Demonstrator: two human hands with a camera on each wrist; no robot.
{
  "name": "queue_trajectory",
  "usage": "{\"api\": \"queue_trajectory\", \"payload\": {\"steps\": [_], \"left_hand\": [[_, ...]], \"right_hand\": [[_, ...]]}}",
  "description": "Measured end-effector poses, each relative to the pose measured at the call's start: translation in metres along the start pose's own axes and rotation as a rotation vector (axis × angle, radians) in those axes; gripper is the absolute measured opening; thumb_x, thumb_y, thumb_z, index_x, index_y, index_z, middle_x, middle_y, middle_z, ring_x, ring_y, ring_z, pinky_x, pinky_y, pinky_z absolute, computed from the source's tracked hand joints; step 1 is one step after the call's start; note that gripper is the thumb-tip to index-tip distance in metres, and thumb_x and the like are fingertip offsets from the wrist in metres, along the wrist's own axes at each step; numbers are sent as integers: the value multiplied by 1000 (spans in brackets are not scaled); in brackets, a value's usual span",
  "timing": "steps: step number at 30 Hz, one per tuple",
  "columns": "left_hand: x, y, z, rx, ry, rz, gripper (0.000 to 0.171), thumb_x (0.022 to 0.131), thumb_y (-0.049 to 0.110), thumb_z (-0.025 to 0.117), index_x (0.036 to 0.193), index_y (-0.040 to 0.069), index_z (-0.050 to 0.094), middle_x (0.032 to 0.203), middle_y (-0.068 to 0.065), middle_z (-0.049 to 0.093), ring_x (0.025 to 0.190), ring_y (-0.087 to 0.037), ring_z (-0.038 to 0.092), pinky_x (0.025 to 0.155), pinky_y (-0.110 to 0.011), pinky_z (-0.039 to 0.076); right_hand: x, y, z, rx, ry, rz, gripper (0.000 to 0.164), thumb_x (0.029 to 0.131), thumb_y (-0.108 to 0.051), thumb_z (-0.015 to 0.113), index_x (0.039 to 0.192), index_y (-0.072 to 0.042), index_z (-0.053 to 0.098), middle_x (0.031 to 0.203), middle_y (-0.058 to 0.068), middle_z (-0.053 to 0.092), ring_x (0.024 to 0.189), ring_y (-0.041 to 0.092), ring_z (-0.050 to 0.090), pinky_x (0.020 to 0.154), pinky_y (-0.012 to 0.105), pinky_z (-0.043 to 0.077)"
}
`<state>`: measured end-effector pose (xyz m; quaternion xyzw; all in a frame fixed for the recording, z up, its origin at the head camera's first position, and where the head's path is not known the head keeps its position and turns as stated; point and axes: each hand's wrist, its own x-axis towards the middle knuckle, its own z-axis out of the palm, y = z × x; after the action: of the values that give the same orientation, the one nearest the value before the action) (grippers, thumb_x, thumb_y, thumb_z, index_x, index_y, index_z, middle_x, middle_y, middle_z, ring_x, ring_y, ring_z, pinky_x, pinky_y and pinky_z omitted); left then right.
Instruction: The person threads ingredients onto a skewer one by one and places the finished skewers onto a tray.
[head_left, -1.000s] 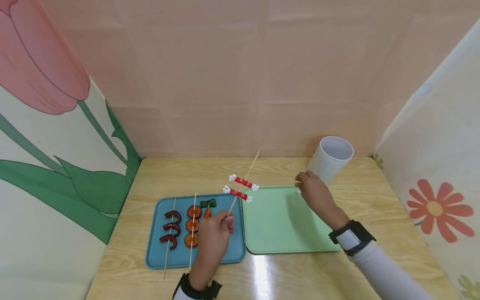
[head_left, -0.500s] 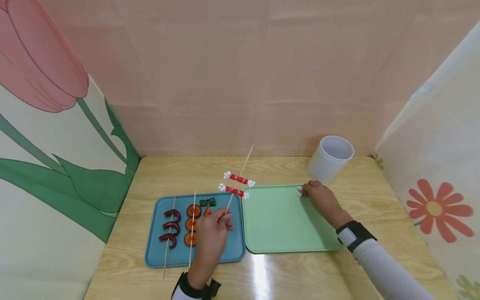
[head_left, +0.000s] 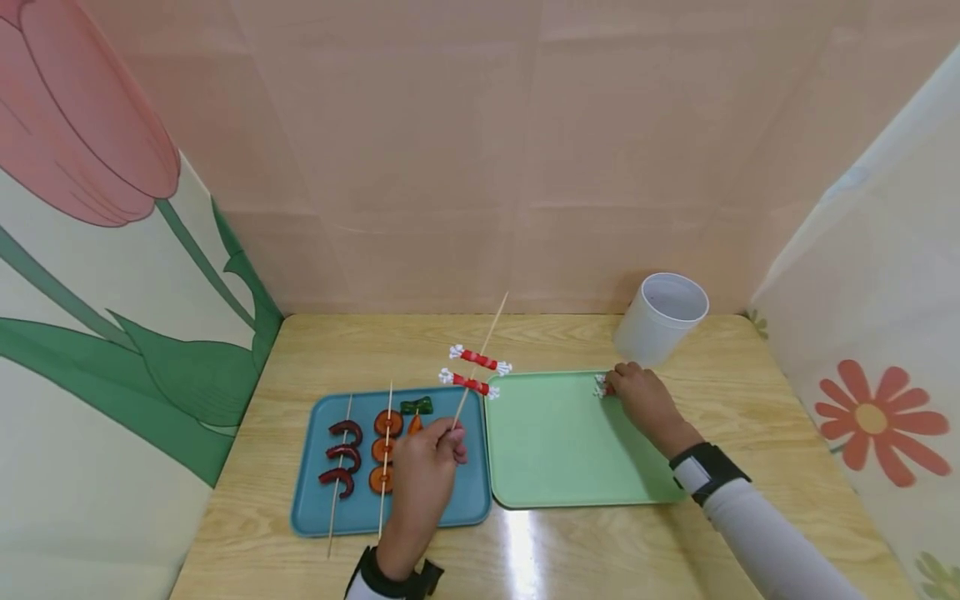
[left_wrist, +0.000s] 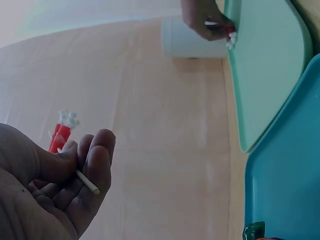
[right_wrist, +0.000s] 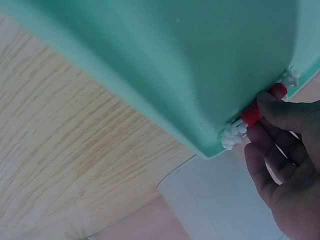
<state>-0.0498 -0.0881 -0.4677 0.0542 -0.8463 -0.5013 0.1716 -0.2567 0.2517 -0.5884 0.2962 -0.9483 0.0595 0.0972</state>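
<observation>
Above the blue tray (head_left: 468, 500), my left hand (head_left: 426, 467) pinches a wooden skewer (head_left: 495, 321) near its lower end. Two red toy sausage pieces with white frilly ends (head_left: 480, 360) are threaded across it, one above the other. In the left wrist view the skewer's blunt end pokes out between thumb and fingers. At the far right corner of the green tray (head_left: 570, 467), my right hand (head_left: 647, 404) pinches another red piece with white ends (right_wrist: 252, 114) between thumb and fingers. That piece is low against the tray, partly covered by the hand in the head view.
The blue tray bears a skewer of brown curved sausages (head_left: 343, 457), a skewer of orange round slices (head_left: 382, 451), and a green piece (head_left: 417, 406) above an orange one, partly hidden by my left hand. A white cup (head_left: 660, 321) stands behind the green tray.
My right hand has come down from beside the cup to the green tray's corner and taken hold of the red piece. The left hand with its skewer has shifted slightly left.
</observation>
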Motion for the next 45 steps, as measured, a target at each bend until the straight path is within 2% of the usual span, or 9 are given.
{"api": "queue_trajectory", "payload": {"steps": [5, 9, 12, 17, 23, 30, 33, 36, 45], "left_hand": [[0, -1, 0, -10, -11, -10, 12, 96, 1, 67, 87, 0, 75, 68, -7, 70, 59, -8, 69, 56, -14, 56], [0, -1, -1, -15, -16, -15, 13, 97, 1, 67, 87, -1, 75, 68, -7, 70, 60, -8, 70, 56, -14, 56], [0, -1, -1, -19, -12, -12, 12, 96, 0, 67, 86, 0, 75, 67, -7, 70, 59, -9, 70, 56, -14, 57], [0, -3, 1, 2, -19, 15, 11, 94, 0, 69, 85, 1, 75, 66, -6, 69, 58, -9, 70, 56, -15, 56], [-2, -6, 7, 12, -118, 29, 10, 96, 1, 67, 94, -1, 76, 70, -6, 71, 61, -7, 68, 57, -14, 56], [-1, -6, 13, 60, -255, 12, 12, 97, 4, 66, 97, 0, 78, 70, -5, 71, 60, -7, 66, 55, -13, 53], [-1, -7, 14, 88, -273, 51, 11, 96, 3, 68, 94, 1, 78, 69, -5, 70, 58, -5, 64, 54, -13, 52], [-2, -9, 16, 112, -272, 84, 10, 95, 2, 69, 90, 2, 78, 67, -2, 70, 56, 1, 60, 53, -12, 51], [-2, -11, 16, 140, -283, 87, 9, 94, 3, 70, 93, 2, 79, 66, 0, 69, 56, 4, 57, 53, -12, 50]], "right_hand": [[-3, -1, -2, -4, -5, 4, 11, 90, 5, 68, 97, -2, 70, 89, 13, 66, 85, 33, 62, 67, 49, 51], [-3, -3, -5, -6, 34, -17, 10, 90, 3, 71, 97, -2, 67, 86, 14, 62, 77, 32, 62, 61, 47, 52], [1, -9, -13, 43, 59, -14, 10, 90, 3, 72, 97, -2, 66, 84, 12, 58, 72, 26, 59, 59, 42, 53], [12, -26, -40, 230, 73, 37, 12, 90, 2, 73, 102, -1, 70, 91, 12, 64, 78, 24, 64, 67, 41, 60], [28, -50, -81, 519, 54, 155, 15, 95, -5, 70, 110, -1, 69, 102, 14, 71, 89, 26, 66, 78, 43, 62], [40, -73, -124, 732, 72, 224, 27, 95, -12, 72, 120, -1, 68, 105, 15, 72, 92, 22, 66, 82, 19, 57], [44, -78, -136, 809, 67, 218, 28, 94, -13, 72, 120, 0, 69, 105, 16, 72, 92, 18, 65, 83, 11, 54], [46, -81, -143, 891, 66, 209, 26, 94, -12, 73, 116, 0, 69, 104, 15, 71, 91, 12, 66, 82, 12, 55], [46, -91, -157, 1118, 76, 208, 26, 93, -7, 73, 115, 6, 68, 100, -7, 73, 87, 4, 70, 82, 18, 60]]}}
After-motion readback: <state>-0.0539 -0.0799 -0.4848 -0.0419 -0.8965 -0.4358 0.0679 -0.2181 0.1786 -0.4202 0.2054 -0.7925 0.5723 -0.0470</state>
